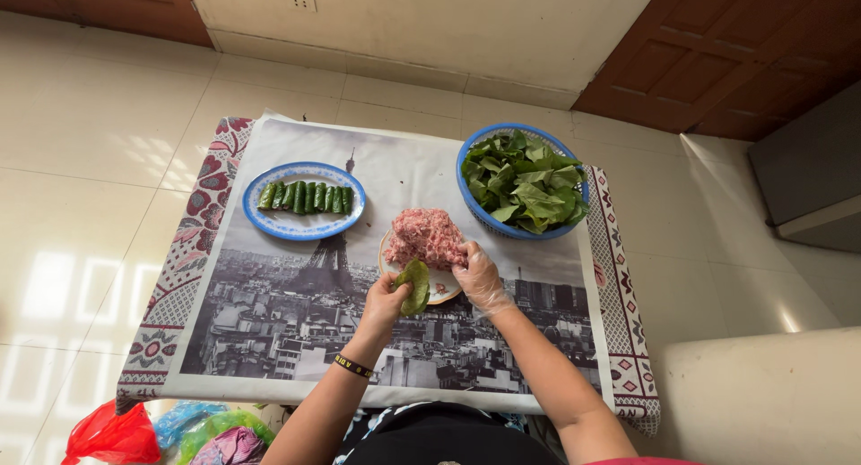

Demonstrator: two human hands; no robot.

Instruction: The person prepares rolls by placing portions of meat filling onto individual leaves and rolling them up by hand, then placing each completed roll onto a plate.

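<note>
Head view: person's left hand (pixel 384 302) pinches a green leaf (pixel 415 286) upright over the near rim of the white plate (pixel 441 290), at the table's centre. Right hand (pixel 480 277), in a thin clear glove, fingers closed into the mound of pink minced meat (pixel 425 235), coarse and sticky. Judging by this: filling step, a small pinch of mince goes onto the leaf. Blue-rimmed plate (pixel 269 223) toward the far-left corner holds tight glossy green rolls (pixel 305 197). Blue mesh basket (pixel 466 196) at the far-right corner holds loose crinkled leaves (pixel 525 180). Printed cloth (pixel 269 321) covers the table.
</note>
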